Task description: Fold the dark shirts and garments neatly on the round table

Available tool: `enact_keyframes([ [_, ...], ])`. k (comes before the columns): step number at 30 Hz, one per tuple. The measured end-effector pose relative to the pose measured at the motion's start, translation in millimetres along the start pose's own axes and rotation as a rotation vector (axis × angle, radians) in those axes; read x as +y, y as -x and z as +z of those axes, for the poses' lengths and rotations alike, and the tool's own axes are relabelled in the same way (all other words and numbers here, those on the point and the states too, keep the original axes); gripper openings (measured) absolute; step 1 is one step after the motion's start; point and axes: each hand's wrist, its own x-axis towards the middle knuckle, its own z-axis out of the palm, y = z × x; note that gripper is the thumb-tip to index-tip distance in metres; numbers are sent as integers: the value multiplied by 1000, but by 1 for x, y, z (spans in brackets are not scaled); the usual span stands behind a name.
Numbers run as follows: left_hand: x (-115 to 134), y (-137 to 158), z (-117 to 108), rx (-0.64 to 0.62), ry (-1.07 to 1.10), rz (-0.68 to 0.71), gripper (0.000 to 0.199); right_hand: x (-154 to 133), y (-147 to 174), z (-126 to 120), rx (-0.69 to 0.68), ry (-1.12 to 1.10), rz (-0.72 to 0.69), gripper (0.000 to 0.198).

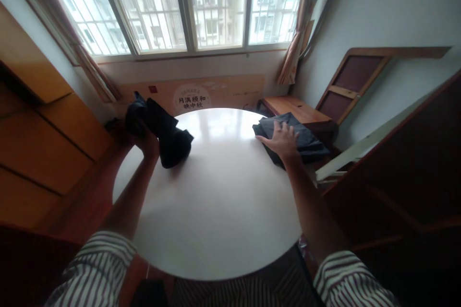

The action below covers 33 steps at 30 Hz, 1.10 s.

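At the left side of the round white table [216,201], my left hand [147,143] is closed on a bunched black garment [171,136]. The cloth hides most of those fingers. Part of the garment droops toward the tabletop; whether it touches is hard to tell. Across the table, my right hand [283,140] lies spread on top of a folded dark grey garment [306,136], fingers apart. That folded garment sits at the table's right edge, with one part sticking out past the rim. Both garments are too dark to tell their exact kind.
Behind the table, a long printed cardboard panel [223,91] leans below the barred windows [216,5]. A low wooden stand [291,108] is at the back right, near a wooden folding chair [345,81]. Orange-brown cabinets [39,139] line the left.
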Motion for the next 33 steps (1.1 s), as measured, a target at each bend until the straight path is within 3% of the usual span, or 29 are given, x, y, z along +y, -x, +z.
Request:
enact_keyframes([
  [3,0,19,5,-176,-283,59,23,8,-2,17,-203,106,48,71],
  [5,-3,38,14,-333,-362,69,19,11,-4,26,-170,140,34,59],
  [8,-7,60,28,-605,-447,87,31,14,-5,32,-63,125,8,55],
  [10,-9,68,33,-697,-534,123,36,15,-5,32,-11,103,4,50],
  [14,-9,73,37,-687,-730,205,37,13,-4,28,31,42,13,29],
  [19,-11,75,38,-649,-758,195,31,12,-5,24,81,-75,45,33],
  [22,-9,77,38,-651,-693,179,24,10,-7,14,221,-206,37,39],
  [25,-8,76,37,-646,-636,178,29,-2,-3,1,390,-367,-133,44],
  [27,-10,75,36,-648,-575,154,38,-18,5,-3,408,-518,-298,45],
  [29,-12,72,35,-611,-405,53,49,-36,16,0,295,-702,-463,43],
  [30,-13,70,34,-579,-310,-6,57,-44,22,4,175,-781,-550,42],
  [33,-7,64,32,-472,-135,-106,85,-61,35,20,-320,-840,-817,42],
])
